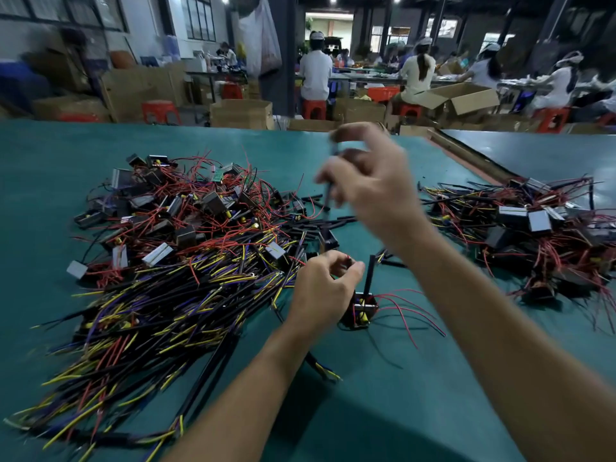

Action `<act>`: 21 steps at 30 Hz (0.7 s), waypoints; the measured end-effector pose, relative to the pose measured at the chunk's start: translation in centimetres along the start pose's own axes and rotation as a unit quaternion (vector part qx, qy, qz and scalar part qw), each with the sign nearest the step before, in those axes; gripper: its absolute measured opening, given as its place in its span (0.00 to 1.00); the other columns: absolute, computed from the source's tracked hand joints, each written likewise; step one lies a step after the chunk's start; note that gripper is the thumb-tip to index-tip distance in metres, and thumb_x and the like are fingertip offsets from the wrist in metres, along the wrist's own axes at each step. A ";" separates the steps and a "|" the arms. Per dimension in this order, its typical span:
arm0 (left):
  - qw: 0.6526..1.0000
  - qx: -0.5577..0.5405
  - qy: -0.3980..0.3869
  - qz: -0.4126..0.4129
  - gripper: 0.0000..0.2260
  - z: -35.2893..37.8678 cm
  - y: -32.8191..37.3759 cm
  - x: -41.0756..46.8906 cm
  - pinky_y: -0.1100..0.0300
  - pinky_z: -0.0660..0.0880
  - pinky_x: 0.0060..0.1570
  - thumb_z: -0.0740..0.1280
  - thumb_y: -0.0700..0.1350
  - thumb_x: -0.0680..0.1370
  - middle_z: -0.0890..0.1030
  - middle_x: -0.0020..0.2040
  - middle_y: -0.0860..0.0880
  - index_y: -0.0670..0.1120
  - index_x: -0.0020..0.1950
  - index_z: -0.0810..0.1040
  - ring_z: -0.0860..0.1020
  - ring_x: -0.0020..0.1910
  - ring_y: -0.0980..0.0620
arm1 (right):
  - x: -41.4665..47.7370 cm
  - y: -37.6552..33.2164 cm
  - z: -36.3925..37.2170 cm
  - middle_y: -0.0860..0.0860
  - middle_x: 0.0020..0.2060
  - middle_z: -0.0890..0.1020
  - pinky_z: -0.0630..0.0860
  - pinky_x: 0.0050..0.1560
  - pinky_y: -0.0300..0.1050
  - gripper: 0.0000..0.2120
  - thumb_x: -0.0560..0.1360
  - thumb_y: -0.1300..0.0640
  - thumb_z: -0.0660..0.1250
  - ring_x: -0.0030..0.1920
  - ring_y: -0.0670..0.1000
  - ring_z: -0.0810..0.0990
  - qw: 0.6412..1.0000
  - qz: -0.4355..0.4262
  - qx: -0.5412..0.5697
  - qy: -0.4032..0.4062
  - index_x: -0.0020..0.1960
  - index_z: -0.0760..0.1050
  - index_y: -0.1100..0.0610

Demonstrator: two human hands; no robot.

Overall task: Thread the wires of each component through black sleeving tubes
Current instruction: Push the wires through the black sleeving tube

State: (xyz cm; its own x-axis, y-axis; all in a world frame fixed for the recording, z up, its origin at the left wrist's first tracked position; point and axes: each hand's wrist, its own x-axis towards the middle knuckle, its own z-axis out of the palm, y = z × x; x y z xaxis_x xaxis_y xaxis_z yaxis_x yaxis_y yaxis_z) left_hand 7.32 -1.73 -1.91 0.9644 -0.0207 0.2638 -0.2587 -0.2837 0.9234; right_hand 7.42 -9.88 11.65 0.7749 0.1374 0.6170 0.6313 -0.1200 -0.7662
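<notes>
One component (361, 311) is sitting on the green table (383, 401) beside your left hand (323, 291), whose thumb and forefinger are pinching a red wire (348, 260). Your raised, blurred right hand (370, 185) is gripping a black sleeving tube (328, 197).

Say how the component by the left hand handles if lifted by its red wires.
The component looks blocky, so it would probably dangle and swing. Its red wires curve loosely, so they are likely floppy.
</notes>
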 end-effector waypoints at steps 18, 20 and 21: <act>1.000 -0.012 -0.016 -0.007 0.02 0.0 1.2 -0.5 0.65 0.72 0.29 0.74 0.43 0.73 0.81 0.35 0.51 0.47 0.43 0.83 0.75 0.29 0.59 | -4.2 8.4 -8.4 0.53 0.31 0.82 0.74 0.26 0.43 0.13 0.80 0.67 0.54 0.24 0.51 0.74 0.956 0.250 0.138 0.066 0.47 0.77 0.59; 1.000 -0.015 -0.018 -0.001 0.05 0.1 1.3 -0.5 0.63 0.71 0.28 0.73 0.38 0.73 0.80 0.34 0.51 0.48 0.40 0.81 0.73 0.27 0.59 | -4.1 8.3 -8.3 0.54 0.32 0.82 0.74 0.26 0.43 0.12 0.81 0.66 0.55 0.24 0.51 0.74 0.956 0.245 0.148 0.060 0.45 0.75 0.59; 1.000 -0.014 -0.019 0.000 0.06 0.1 1.3 -0.5 0.62 0.70 0.28 0.73 0.36 0.73 0.80 0.34 0.51 0.47 0.39 0.81 0.72 0.26 0.59 | -4.1 8.3 -8.2 0.53 0.32 0.81 0.74 0.25 0.42 0.11 0.81 0.66 0.56 0.24 0.50 0.73 0.958 0.241 0.140 0.061 0.45 0.74 0.59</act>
State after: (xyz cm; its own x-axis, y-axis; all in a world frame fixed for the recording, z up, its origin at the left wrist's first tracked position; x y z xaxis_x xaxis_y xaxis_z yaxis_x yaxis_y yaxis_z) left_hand 6.50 -2.16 -0.82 0.9655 -0.0575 0.2540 -0.2601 -0.2561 0.9310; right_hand 9.70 -19.51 4.24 0.9830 0.0138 0.1832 0.1798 0.1306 -0.9750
